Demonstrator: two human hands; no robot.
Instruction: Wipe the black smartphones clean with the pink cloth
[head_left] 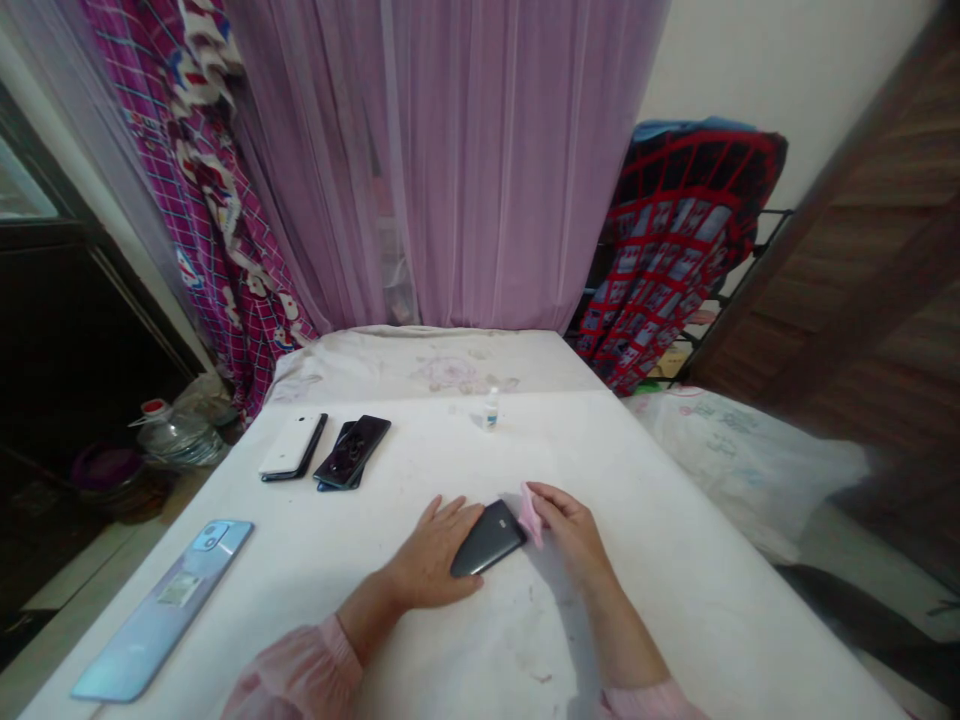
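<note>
The left hand (433, 556) holds a flat dark grey phone (491, 540); the right hand (574, 525) pinches a thin pink cloth (531, 518). Wiping seems not done yet.

Sheer purple curtains (510, 150) hang behind the white table (690, 580), with a magenta checked curtain (202, 200) at their left. A pale wall (810, 60) shows at upper right, beside brown wood panelling (847, 280). Red-and-black cloth (660, 240) drapes over a dark rack (772, 213). At left, a dark panel (60, 310) adjoins a pale pane (22, 190); light floor tiles (82, 565) lie below. The far-left corner is dim.
</note>
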